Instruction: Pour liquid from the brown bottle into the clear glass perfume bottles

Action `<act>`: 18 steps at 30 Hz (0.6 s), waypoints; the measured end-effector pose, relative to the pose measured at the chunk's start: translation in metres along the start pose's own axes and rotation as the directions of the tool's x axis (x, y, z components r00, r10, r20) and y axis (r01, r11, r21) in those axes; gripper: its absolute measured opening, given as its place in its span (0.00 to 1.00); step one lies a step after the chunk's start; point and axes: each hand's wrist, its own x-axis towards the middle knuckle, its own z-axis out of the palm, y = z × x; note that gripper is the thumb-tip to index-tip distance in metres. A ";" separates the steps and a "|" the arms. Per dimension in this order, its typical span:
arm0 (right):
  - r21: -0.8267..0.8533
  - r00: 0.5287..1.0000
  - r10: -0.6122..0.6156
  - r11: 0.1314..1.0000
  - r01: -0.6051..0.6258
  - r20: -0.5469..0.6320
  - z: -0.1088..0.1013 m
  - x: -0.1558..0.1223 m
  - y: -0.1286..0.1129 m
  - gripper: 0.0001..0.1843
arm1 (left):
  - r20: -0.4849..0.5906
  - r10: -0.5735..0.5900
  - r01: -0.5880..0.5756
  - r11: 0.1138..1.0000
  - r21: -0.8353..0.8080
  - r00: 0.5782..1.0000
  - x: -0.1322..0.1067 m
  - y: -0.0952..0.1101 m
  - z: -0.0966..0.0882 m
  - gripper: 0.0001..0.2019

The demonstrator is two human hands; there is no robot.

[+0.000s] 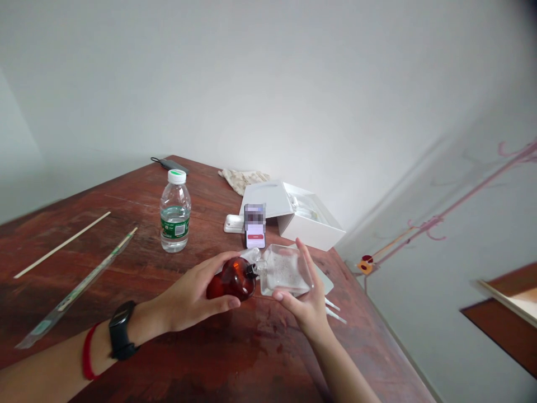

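Note:
My left hand (197, 294) is wrapped round an amber bottle (240, 279), tipped on its side with its dark neck pointing right. A clear square bottle (286, 270) lies sideways in my right hand (308, 305), fingers behind and thumb along its lower edge. The two bottle mouths meet or nearly meet; I cannot tell whether one sits inside the other. Small droplets or bubbles speckle the clear bottle's wall. Behind the bottles a phone (255, 226) stands upright with a lit screen.
A water bottle (175, 215) with a green label stands left of the phone. One bare chopstick (62, 244) and a wrapped pair (84, 285) lie at left. An open white box (312, 221), a cloth (243, 180) and a dark flat device (173, 165) are farther back on the wooden table (201, 369).

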 end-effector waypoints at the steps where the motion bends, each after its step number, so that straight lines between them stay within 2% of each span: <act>1: 0.002 1.000 0.002 1.000 -0.002 0.000 0.000 0.000 0.000 0.58 | -0.001 0.003 -0.003 1.000 -0.004 1.000 0.000 0.000 0.000 0.37; 18: -0.006 1.000 0.013 1.000 -0.013 -0.027 0.000 -0.001 0.000 0.60 | 0.001 0.004 -0.004 1.000 0.012 1.000 0.001 -0.001 -0.001 0.38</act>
